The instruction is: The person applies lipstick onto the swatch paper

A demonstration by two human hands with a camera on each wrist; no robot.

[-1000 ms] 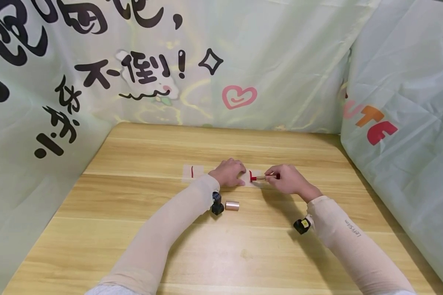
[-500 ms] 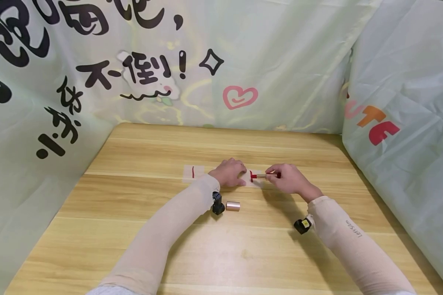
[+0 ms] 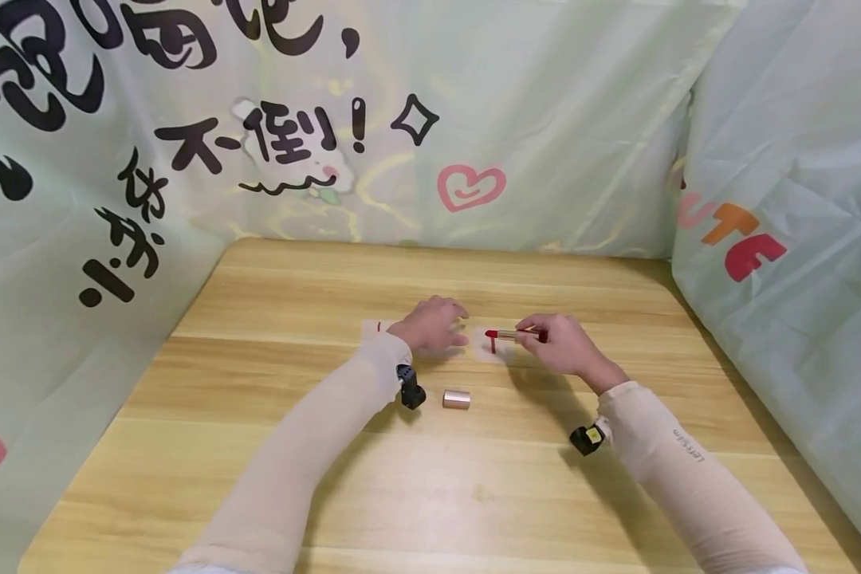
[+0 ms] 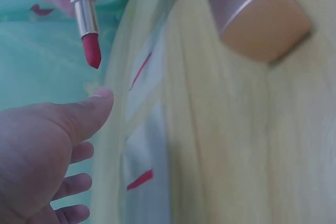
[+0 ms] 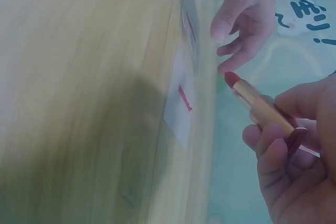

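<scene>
My right hand (image 3: 560, 344) pinches an uncovered red lipstick (image 3: 505, 335) by its base between thumb and fingers. The lipstick's red tip hovers over a small white paper (image 3: 482, 351) that bears a short red stroke (image 5: 184, 98). My left hand (image 3: 430, 327) is raised to the left of that paper, fingers spread, holding nothing. It partly covers a second white paper (image 3: 368, 331), also marked with a red line. In the left wrist view the left thumb (image 4: 94, 111) points toward the papers, apart from the lipstick.
The metallic pink lipstick cap (image 3: 456, 399) lies on its side on the wooden table (image 3: 473, 494), nearer me than the papers. Pale printed cloth (image 3: 545, 119) hangs behind the table and along its sides. Each wrist carries a small black camera (image 3: 587, 438).
My left hand has lifted off the right-hand paper and shifted left, over part of the other. The lipstick has risen slightly off the paper after lengthening its red stroke.
</scene>
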